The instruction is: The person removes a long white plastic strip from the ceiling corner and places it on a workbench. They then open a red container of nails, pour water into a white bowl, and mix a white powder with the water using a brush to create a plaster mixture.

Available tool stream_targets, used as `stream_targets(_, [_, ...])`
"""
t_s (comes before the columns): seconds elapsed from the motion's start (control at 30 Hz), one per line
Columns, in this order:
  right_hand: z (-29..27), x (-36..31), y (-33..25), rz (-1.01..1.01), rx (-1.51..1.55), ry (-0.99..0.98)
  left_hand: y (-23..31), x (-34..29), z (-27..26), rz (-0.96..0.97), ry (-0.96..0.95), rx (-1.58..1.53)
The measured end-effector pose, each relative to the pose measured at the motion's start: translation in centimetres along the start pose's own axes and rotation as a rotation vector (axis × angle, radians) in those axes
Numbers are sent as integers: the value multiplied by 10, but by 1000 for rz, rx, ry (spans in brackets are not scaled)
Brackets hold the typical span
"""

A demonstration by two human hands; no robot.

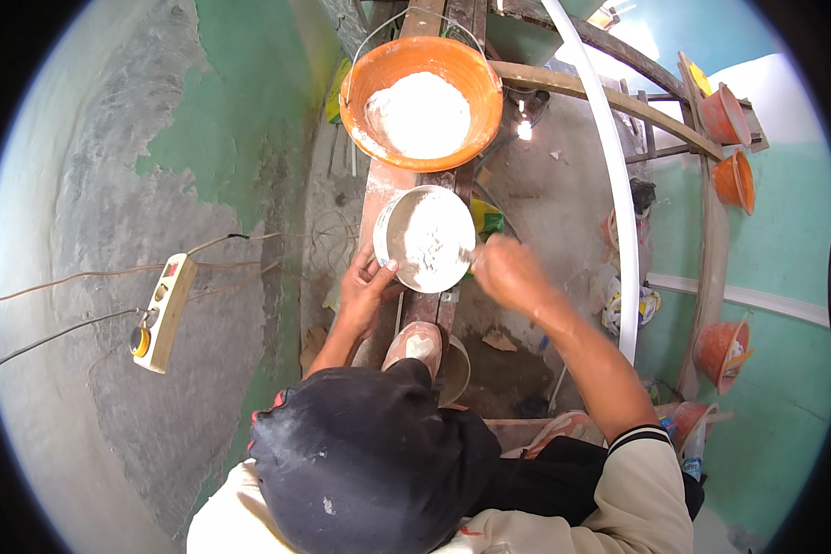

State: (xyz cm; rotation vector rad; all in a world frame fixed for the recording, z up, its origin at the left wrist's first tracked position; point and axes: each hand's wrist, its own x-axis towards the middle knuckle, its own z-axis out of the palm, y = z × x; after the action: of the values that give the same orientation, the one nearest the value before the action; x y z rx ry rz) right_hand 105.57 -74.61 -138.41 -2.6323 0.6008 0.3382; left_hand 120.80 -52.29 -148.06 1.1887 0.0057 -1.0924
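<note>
A round white tub [385,242] with white powder or paste [434,242] inside stands on a narrow plank in front of me. My left hand [367,288] grips its near left rim, the thumb over the edge and the fingers along the outer wall. At the opposite side of the tub, my right hand [510,273] is closed, its fingers curled and smeared by motion. Whatever it holds at the rim is too blurred to name. Just beyond the tub is a wide orange bucket [360,129] with a wire handle, holding a heap of white powder [422,113].
A power strip [164,314] with cables hangs by the left wall. To the right, a curved-looking white pipe [619,185] rises past wooden beams [609,95]. Orange buckets [735,182] hang along the right side. My dusty shoe [415,343] rests on the plank [379,189].
</note>
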Motion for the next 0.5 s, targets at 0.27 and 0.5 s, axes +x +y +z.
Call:
stream_targets(0.27, [1,3,-7,-25,-36,-35,2,-2,2,-10,-19,16])
stream_targets(0.5, [-7,14,-3,21,-132,-16,7,-1,4,-11,-24,17])
